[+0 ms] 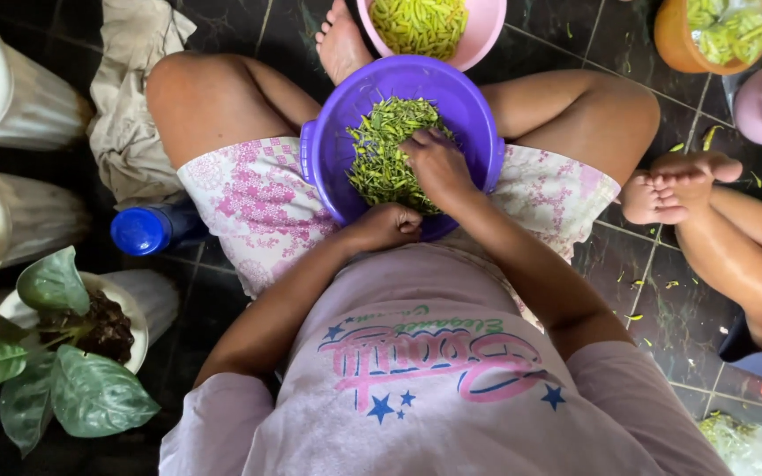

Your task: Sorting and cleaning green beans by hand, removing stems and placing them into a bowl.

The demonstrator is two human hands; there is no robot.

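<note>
You sit cross-legged on a dark tiled floor (663,300) with a purple basin (451,97) resting in your lap, between your knees. The basin holds a heap of green stalks and trimmings (381,150), piled mostly toward its left and near side.

Your right hand (438,167) lies palm-down inside the basin, on the right edge of the heap. Its fingers are curled into the green material; whether they pinch a particular piece cannot be determined. Your left hand (387,225) sits at the near rim of the basin, clenched into a loose fist. What it encloses, if anything, is hidden by the fingers.

Beyond the purple basin, at the far edge, stands a pink bowl (487,35) filled with green pods (416,22); your foot (341,44) rests just left of it. At far right are an orange tub (668,44) and a second pink container (751,110), both holding green produce. Another person's feet (676,185) and leg (743,247) lie on the floor to your right, near your knee.

To your left, a blue-capped bottle (147,229) lies beside your thigh. Further left stand white ribbed pots (37,220), the nearest with a leafy plant (55,353). A beige cloth (134,97) is draped on the floor by your left knee.
</note>
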